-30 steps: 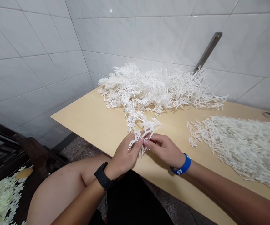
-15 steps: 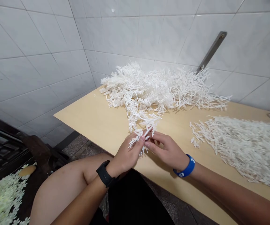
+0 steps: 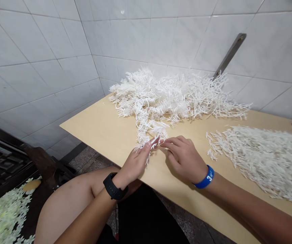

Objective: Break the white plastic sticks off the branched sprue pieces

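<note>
White sprig [image 3: 156, 139], over the near part of the table [image 3: 97, 118], and from my remote seat I have it in the left hand [image 3: 135, 163]: thumb and fingers pressed together on it, strands poking out above and below the grip!

"And the right hand [image 3: 186, 157]?"

"Just beside it, half curled, leading fingers stretched towards the left fingertips, thumb apart from them. Whether a strand is caught at those fingertips, I can't tell from up here."

"So where's the danger?"

"Tangling, I'd say! Just beyond the grip, a tail of strands runs out of the big white pile [image 3: 171, 95], close to the sprig; I can't make out whether they're hooked together. If they are, one hard tug could drag a clump along."

"And the sprig itself?"

"Thin stuff, by my judgement. Too fierce a sideways pull could snap a strand, and a slack left thumb could let it slip, maybe past the table edge to the floor [image 3: 83, 159]."

"Anything out to the right?"

"Oh yes, the second heap [image 3: 270, 159], spread low, loose pieces [image 3: 212, 154] straying off its left end. The right forearm [image 3: 249, 205] lies near it, so a careless outward sweep could rake strands about. I'd watch the blue wristband [image 3: 206, 178] too: its edge might snag one."
</note>
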`<state>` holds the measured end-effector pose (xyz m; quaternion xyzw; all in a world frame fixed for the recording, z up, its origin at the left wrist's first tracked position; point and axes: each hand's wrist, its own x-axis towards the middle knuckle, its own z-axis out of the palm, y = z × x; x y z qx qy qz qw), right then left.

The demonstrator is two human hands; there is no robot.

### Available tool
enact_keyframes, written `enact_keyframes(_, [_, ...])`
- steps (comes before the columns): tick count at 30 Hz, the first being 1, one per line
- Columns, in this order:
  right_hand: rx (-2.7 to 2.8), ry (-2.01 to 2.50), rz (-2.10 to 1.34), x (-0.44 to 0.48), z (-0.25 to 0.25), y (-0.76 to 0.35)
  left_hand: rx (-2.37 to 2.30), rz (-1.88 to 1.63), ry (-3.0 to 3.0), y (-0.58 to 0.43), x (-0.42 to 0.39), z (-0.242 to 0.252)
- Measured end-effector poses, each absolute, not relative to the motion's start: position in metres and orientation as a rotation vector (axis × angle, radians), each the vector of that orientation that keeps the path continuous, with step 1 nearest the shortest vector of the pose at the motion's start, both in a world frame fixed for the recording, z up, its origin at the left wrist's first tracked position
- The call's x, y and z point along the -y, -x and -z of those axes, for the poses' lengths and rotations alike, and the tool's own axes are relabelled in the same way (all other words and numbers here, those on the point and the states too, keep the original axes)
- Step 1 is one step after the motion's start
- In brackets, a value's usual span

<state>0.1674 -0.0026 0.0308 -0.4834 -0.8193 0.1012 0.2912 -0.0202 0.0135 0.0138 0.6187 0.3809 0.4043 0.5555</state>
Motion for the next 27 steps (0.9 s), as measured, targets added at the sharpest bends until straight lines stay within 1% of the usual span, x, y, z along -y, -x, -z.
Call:
enact_keyframes(2, [2.165,1.262,-0.358,0.001,-0.030,-0.164,-0.909,-0.924,-1.511,0.018,-0.010,-0.014])
enact_keyframes(6, [1.999,1.092,-0.931,0.001,-0.027,-0.154,-0.882,-0.899,-1.587,0.014,-0.007,-0.012])
enact_keyframes(8, [1.897,1.040,-1.106,0.000,-0.025,-0.151,-0.856,-0.882,-1.604,0.015,-0.009,-0.012])
enact_keyframes(13, [1.828,1.098,-1.204,0.001,-0.022,-0.152,-0.845,-0.868,-1.592,0.017,-0.010,-0.013])
enact_keyframes(20, [1.717,1.048,-1.341,0.002,-0.018,-0.149,-0.852,-0.828,-1.620,0.018,-0.009,-0.014])
enact_keyframes(27, [1.523,1.003,-1.427,0.001,-0.012,-0.146,-0.704,-0.767,-1.664,0.023,-0.014,-0.013])
